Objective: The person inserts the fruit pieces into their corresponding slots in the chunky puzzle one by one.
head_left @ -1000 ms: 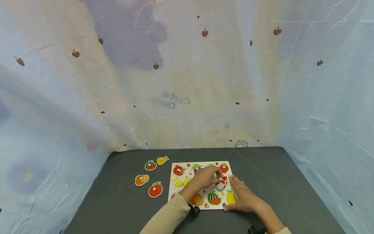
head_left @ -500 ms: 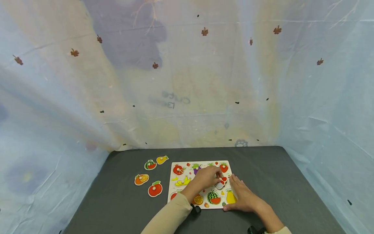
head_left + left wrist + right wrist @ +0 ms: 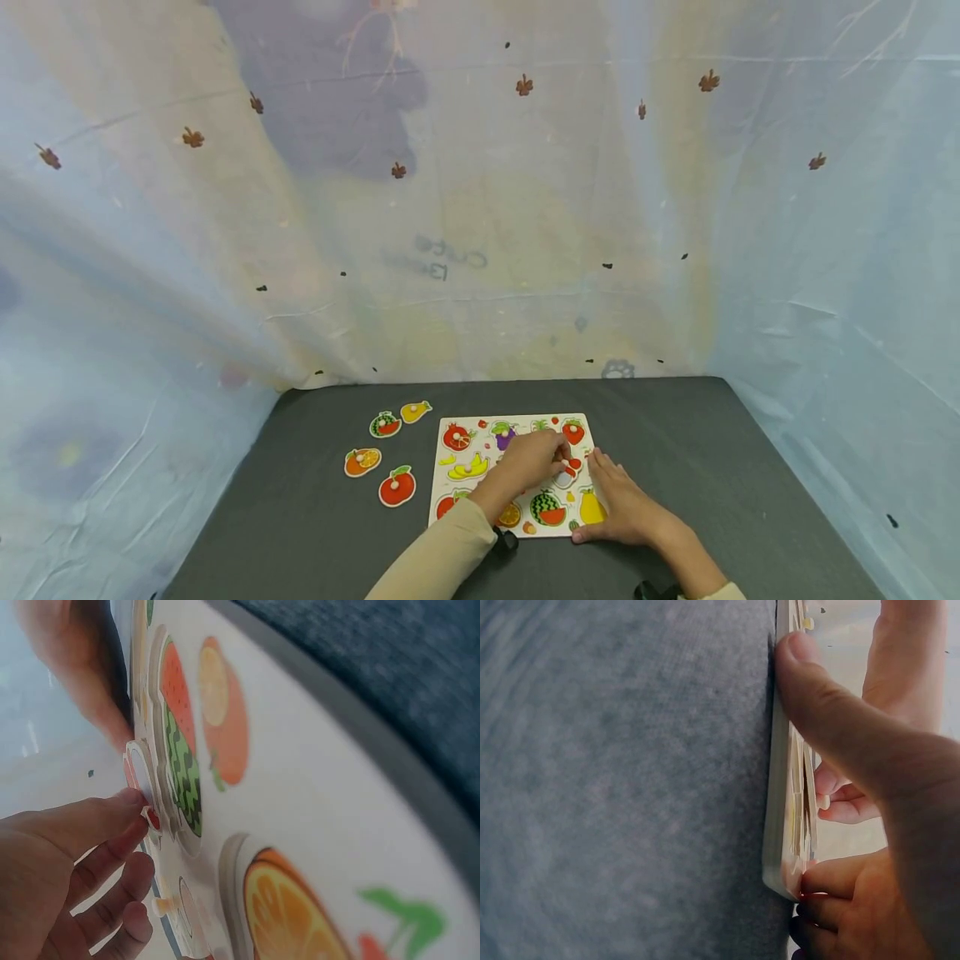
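We see the left hand (image 3: pixel 529 460) pinch a red and white piece (image 3: pixel 567 475) over the fruit board (image 3: pixel 459 484). The right hand (image 3: pixel 627 503) rests at the board's edge, thumb spread wide.

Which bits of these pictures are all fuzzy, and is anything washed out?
Left wrist view: the table cover and near side of the puzzle board are blurry; the backdrop looks pale and washed out. Right wrist view: the table cover is smeary at upper left. Head view: clearer, softly lit.
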Demonstrator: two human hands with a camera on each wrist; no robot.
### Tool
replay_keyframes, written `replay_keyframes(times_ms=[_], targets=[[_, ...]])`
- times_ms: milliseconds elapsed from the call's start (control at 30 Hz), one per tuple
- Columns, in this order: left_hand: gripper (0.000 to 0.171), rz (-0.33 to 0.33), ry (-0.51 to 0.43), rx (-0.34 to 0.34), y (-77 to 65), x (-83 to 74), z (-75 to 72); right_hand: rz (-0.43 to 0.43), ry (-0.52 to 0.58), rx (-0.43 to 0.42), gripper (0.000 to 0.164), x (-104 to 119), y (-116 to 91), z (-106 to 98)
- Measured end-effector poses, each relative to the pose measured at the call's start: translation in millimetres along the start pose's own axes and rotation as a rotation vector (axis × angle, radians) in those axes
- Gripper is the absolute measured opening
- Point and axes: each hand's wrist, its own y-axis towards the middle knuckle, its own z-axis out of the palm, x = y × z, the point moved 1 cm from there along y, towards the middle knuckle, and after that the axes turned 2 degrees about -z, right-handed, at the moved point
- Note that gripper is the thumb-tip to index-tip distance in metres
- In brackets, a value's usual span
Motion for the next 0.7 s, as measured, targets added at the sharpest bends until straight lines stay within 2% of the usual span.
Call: replay_keyframes(times_ms=[700], targets=[[0.006, -0.020, -0.009, 0.011, 0.8, 0.5, 5.9, 0.012, 0.006, 0.004, 0.139, 3.2, -0.2, -1.1]])
